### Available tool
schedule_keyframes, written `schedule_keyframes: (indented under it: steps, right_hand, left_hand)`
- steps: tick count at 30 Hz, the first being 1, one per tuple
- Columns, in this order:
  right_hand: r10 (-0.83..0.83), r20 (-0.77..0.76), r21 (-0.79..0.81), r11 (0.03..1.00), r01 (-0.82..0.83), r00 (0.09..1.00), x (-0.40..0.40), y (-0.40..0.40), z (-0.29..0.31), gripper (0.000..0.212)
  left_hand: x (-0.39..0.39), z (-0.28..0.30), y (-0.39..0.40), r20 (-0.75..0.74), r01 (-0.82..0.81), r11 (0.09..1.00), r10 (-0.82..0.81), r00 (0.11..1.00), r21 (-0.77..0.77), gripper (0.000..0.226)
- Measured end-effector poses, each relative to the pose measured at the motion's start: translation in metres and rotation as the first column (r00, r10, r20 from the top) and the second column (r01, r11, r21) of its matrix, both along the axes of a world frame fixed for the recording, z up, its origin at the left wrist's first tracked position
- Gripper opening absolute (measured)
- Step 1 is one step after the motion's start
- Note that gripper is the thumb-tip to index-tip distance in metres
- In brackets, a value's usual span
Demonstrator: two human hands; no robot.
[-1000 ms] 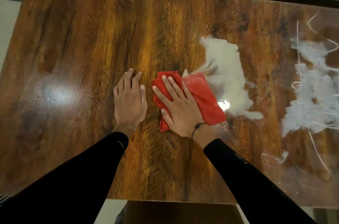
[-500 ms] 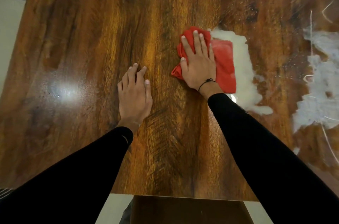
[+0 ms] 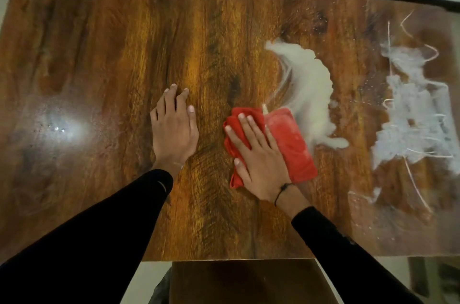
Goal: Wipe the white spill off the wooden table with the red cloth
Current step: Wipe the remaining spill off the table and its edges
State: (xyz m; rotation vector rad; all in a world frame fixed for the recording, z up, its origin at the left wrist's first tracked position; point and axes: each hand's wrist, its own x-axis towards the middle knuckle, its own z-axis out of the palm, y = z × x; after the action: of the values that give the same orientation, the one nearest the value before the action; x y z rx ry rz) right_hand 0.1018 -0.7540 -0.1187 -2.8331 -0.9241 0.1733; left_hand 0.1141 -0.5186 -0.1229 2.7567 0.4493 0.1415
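1. head view: the right hand (image 3: 261,161) lies flat with straight fingers pressing on the red cloth (image 3: 286,144), which sits folded on the wooden desk (image 3: 99,54).
2. the white spill (image 3: 311,89) touches the cloth's far right edge; a second smeared white patch (image 3: 413,117) lies further right.
3. the left hand (image 3: 174,129) rests open and flat on the bare desk, holding nothing.

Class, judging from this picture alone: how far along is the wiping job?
Done: the wooden table left of the cloth shows no white. In hand: the right hand presses the red cloth flat beside the white spill; the left hand rests on the wood. Left: that spill and the smears farther right.
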Motion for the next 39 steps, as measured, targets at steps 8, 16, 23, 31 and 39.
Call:
schedule_keyframes:
  steps: [8, 16, 23, 31, 39]
  right_hand:
    - [0.192, 0.015, -0.012, 0.981, -0.192, 0.981, 0.022, 0.029, -0.002, 0.075]
    - [0.111, 0.063, -0.153, 0.983, -0.1, 0.992, 0.12, 0.069, 0.011, 0.072]
    - [0.04, 0.105, -0.278, 0.96, -0.009, 0.994, 0.213, 0.071, 0.019, 0.073]
    - [-0.333, 0.056, -0.24, 0.911, 0.336, 0.941, 0.263, 0.001, 0.019, 0.075]
    - [-0.669, -0.006, -0.137, 0.737, 0.662, 0.743, 0.213, -0.054, 0.012, 0.078]
  left_hand:
    - [0.001, -0.002, 0.0, 0.013, -0.006, 1.0, 0.006, 1.0, -0.005, 0.046]
    - [0.0, -0.006, 0.002, 0.016, -0.008, 1.0, 0.008, 1.0, 0.002, 0.045]
    - [0.001, -0.007, 0.001, 0.002, -0.017, 0.999, 0.017, 1.0, -0.032, 0.051]
    - [0.002, -0.009, 0.001, 0.025, -0.019, 0.999, 0.02, 0.999, -0.032, 0.049]
    - [0.002, -0.006, -0.001, 0.039, -0.015, 0.999, 0.016, 0.999, -0.037, 0.049]
